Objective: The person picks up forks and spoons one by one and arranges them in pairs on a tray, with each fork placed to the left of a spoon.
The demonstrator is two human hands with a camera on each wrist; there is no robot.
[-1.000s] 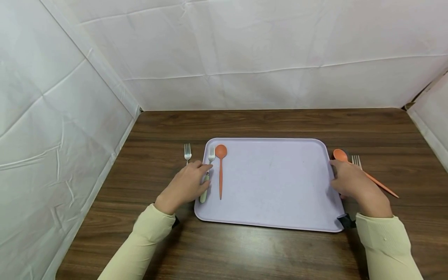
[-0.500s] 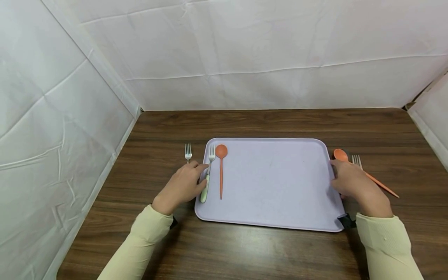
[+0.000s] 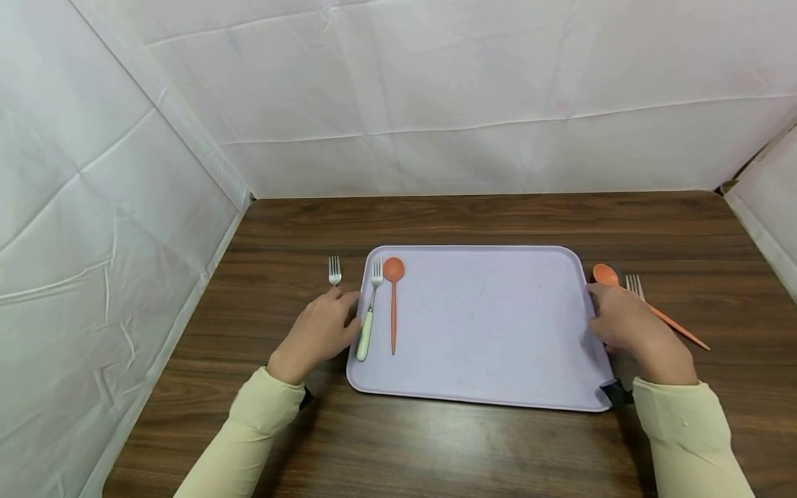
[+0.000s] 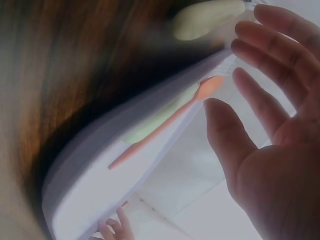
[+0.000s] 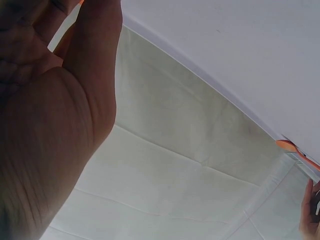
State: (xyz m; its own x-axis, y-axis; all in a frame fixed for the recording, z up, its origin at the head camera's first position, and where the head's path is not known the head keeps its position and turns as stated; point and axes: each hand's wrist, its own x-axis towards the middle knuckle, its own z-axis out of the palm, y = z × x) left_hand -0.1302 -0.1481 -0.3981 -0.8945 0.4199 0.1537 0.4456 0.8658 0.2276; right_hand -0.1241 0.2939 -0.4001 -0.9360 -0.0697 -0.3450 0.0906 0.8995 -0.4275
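Observation:
A lilac tray lies on the table. Along its left side rest a fork with a pale green handle and an orange spoon, side by side. My left hand hovers at the tray's left edge, fingers loosely spread and holding nothing in the left wrist view. Another fork lies outside the tray, partly covered by that hand; its pale handle shows in the left wrist view. At the right edge, my right hand touches the rim with relaxed fingers, their tips partly hidden.
Outside the tray on the right lie an orange spoon and a fork, partly hidden by the right hand. The dark wooden table is bounded by white cloth walls at the back and sides.
My left hand has drawn back leftward from over the tray, uncovering the green handle of the fork on it. The right hand and the tray have stayed in place.

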